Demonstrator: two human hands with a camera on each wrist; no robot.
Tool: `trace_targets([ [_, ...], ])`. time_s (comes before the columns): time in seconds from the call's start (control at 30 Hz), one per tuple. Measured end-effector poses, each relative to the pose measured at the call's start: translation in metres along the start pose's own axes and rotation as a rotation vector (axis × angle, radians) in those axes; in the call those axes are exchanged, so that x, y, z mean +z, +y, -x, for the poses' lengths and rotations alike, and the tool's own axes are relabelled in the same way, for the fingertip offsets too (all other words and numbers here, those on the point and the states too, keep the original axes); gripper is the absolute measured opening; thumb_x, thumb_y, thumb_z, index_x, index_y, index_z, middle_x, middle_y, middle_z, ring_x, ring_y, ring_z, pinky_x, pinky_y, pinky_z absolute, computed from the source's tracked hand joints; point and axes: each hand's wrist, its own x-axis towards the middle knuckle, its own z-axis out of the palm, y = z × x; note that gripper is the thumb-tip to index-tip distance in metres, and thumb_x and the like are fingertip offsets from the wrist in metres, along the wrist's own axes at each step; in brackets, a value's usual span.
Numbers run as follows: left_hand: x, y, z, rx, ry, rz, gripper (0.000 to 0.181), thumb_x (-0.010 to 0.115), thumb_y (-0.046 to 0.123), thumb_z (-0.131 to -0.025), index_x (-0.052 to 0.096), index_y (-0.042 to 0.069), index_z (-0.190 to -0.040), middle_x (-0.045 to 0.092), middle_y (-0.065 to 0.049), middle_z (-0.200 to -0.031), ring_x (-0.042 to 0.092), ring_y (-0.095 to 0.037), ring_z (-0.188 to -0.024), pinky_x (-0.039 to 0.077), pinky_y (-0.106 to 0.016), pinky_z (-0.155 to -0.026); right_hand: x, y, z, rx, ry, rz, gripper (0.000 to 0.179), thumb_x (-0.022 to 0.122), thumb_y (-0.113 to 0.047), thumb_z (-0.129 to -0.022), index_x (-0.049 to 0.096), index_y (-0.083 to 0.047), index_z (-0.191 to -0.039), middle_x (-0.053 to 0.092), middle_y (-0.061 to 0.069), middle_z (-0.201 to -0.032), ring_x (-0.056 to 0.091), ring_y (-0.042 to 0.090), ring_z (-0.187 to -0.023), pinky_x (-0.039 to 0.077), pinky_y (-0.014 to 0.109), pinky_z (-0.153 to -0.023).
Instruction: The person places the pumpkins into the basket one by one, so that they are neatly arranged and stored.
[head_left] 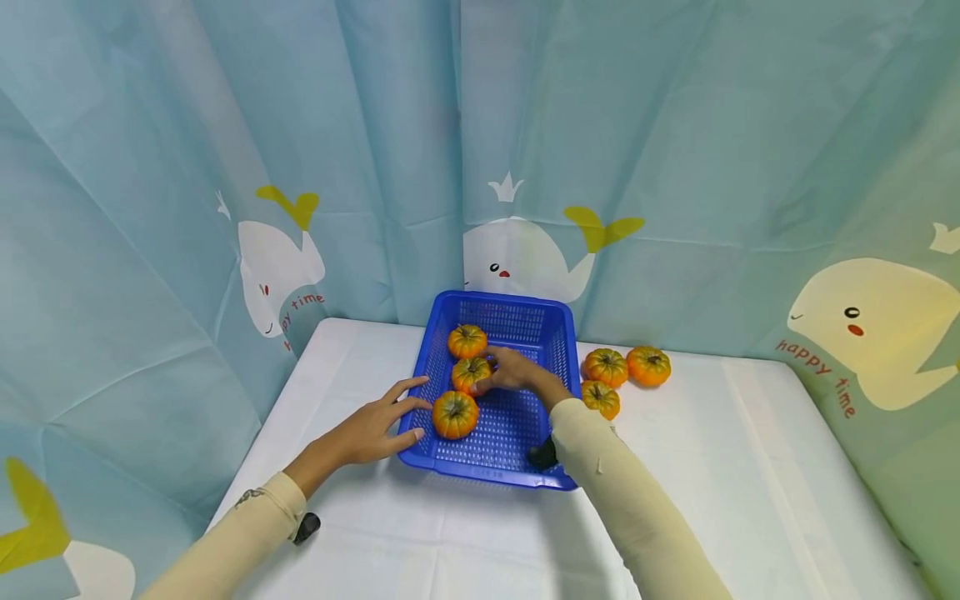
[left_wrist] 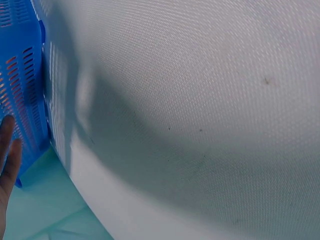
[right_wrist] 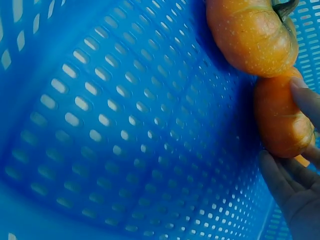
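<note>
Three small orange pumpkins form a line along the left part of a blue plastic basket (head_left: 495, 477): a back pumpkin (head_left: 467, 342), a middle pumpkin (head_left: 467, 372) and a front pumpkin (head_left: 454, 415). My right hand (head_left: 512, 369) reaches into the basket and grips the middle pumpkin, with thumb and fingers on opposite sides of it in the right wrist view. That middle pumpkin (right_wrist: 280, 117) touches its neighbour with the dark stem (right_wrist: 252, 37). At the basket's left rim, my left hand (head_left: 378, 427) has its fingers spread and holds nothing; whether the fingertips touch the rim, I cannot tell.
Just right of the basket, three more pumpkins (head_left: 606, 367) sit close together on the white table (head_left: 750, 467). Behind the table hangs a light blue curtain (head_left: 675, 167) with whale prints, which also runs along both sides.
</note>
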Motion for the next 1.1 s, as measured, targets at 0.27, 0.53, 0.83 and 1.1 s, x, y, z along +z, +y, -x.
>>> trace_targets([
  [0.27,0.0002,0.0017,-0.0009,0.01,-0.005,0.001,0.046,0.054,0.048,-0.1,0.056,0.024,-0.139,0.02,0.001,-0.167,0.053,-0.037,-0.134,0.047,-0.058,-0.104,0.0044,-0.004,-0.0019,0.002,0.008,0.006,0.077,0.081,-0.037,-0.085,0.045,-0.004,-0.145,0.053,0.02,-0.143,0.054,0.036,-0.127,0.043,0.053,-0.111],
  [0.53,-0.0006,0.0031,-0.0004,0.014,-0.005,-0.001,0.046,0.055,0.048,-0.1,0.056,0.024,-0.139,0.02,0.002,-0.167,0.053,-0.037,-0.134,0.047,-0.058,-0.104,0.0071,-0.0056,-0.0039,-0.004,0.018,0.058,0.073,0.08,-0.035,-0.086,0.048,-0.003,-0.144,0.055,0.018,-0.142,0.054,0.034,-0.127,0.043,0.05,-0.111],
  [0.83,0.0009,0.0019,0.0003,0.011,0.003,0.003,0.043,0.057,0.044,-0.1,0.056,0.025,-0.138,0.021,0.002,-0.167,0.053,-0.037,-0.134,0.047,-0.059,-0.104,0.0081,-0.0053,-0.0048,-0.009,0.011,0.075,0.073,0.08,-0.035,-0.086,0.049,-0.005,-0.144,0.055,0.018,-0.142,0.054,0.034,-0.128,0.044,0.05,-0.111],
  [1.1,0.0019,-0.001,0.0007,0.01,0.012,-0.011,0.045,0.054,0.048,-0.1,0.056,0.025,-0.138,0.02,0.003,-0.167,0.053,-0.037,-0.134,0.048,-0.058,-0.104,0.0041,-0.0073,-0.0034,-0.005,-0.018,0.065,0.076,0.08,-0.038,-0.085,0.048,-0.006,-0.145,0.055,0.018,-0.143,0.053,0.035,-0.13,0.043,0.051,-0.111],
])
